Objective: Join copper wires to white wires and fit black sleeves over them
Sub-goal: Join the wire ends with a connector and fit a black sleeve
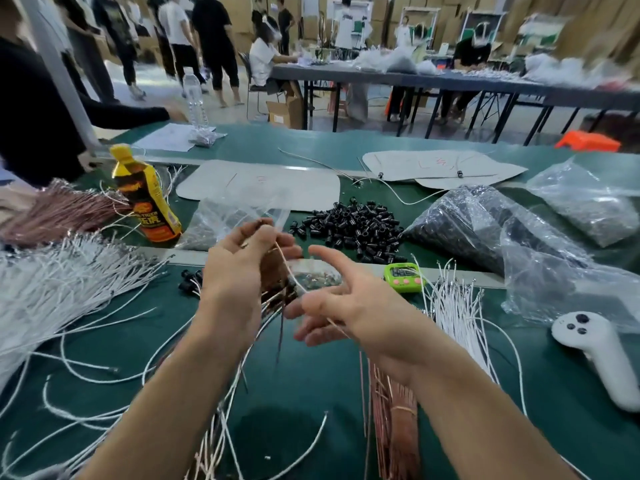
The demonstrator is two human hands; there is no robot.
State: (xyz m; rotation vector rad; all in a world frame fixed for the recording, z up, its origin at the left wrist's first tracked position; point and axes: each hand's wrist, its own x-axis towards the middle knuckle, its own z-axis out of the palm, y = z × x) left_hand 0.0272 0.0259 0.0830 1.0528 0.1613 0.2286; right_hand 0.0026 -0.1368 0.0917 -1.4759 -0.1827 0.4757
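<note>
The left hand and right hand are bare. Both forearms are uncovered as far as visible.

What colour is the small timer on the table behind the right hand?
The timer is bright green with orange-pink buttons, best seen in the head view.

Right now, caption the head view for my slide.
Left hand grips a bundle of thin copper wires, right hand open beside it, black plastic sleeves heaped on the green table.
</note>
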